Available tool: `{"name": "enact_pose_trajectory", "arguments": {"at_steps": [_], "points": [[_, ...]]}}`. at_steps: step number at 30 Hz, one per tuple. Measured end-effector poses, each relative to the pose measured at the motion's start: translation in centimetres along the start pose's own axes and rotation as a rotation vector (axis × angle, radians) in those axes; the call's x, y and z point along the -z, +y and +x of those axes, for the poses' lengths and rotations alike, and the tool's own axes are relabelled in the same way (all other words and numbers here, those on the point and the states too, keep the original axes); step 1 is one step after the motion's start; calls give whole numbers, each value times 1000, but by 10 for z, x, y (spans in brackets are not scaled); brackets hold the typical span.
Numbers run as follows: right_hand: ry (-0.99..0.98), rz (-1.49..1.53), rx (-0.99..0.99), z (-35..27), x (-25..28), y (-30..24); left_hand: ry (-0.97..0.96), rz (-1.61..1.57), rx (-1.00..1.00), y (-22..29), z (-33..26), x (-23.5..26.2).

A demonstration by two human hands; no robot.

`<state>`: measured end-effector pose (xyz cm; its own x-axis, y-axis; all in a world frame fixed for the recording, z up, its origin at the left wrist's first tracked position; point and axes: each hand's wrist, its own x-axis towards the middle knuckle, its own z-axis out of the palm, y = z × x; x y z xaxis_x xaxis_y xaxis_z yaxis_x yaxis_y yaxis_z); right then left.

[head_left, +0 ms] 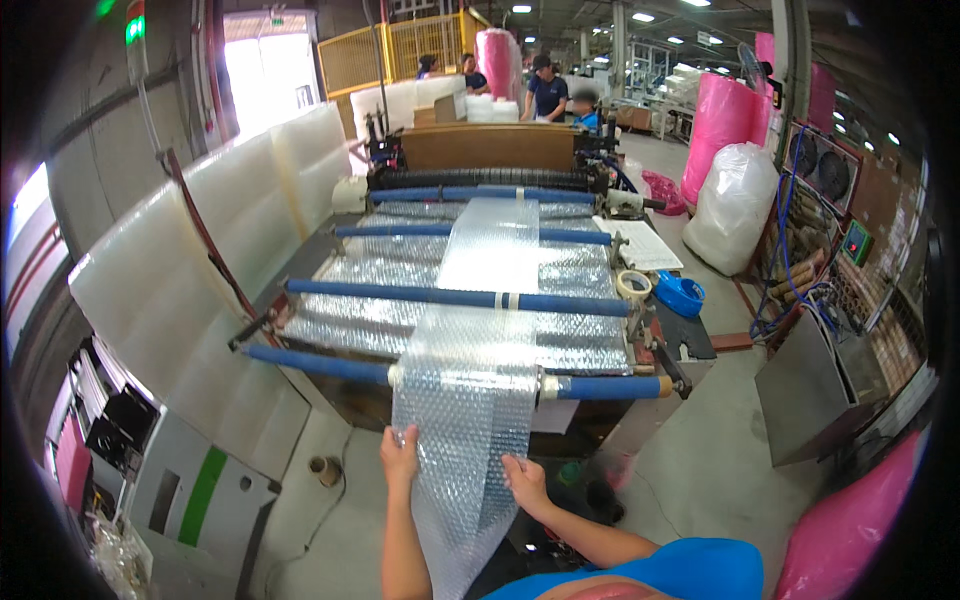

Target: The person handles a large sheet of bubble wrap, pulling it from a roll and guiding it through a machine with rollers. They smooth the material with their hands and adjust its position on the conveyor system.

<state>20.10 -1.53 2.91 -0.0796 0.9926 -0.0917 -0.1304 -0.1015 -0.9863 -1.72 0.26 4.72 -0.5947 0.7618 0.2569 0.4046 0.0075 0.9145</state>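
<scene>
A long strip of clear bubble wrap [465,405] runs toward me over the blue rollers and hangs down past the nearest roller [610,388]. My left hand [400,455] pinches its left edge just below that roller. On the opposite edge, a little lower, my right hand [525,480] grips the wrap between thumb and fingers. The strip is stretched between both hands, and its lower end drops in front of my body. Silvery bubble sheeting [380,265] lies beneath the rollers on the machine bed.
Tall stacks of white wrapped foam [190,270] line the left side. A tape roll [633,286] and a blue ring-shaped item [679,294] rest at the machine's right. Farther right are a filled clear bag [735,205] and a metal box [815,385]. Several people stand far back.
</scene>
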Motion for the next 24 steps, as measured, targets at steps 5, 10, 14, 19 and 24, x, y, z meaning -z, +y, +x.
{"name": "enact_pose_trajectory", "arguments": {"at_steps": [5,10,14,19,24], "points": [[-21,-14,-26,2,2,10,-10,-113,-12,-4,-2,-1],[-14,-78,13,5,5,20,-32,-60,5,0,-1,-1],[-9,-33,28,5,2,15,-33,-79,0,4,-3,-1],[-4,-45,41,4,2,10,-67,-73,-12,-4,0,0],[-13,-7,50,6,4,14,-70,-86,-12,-3,-1,-2]]}}
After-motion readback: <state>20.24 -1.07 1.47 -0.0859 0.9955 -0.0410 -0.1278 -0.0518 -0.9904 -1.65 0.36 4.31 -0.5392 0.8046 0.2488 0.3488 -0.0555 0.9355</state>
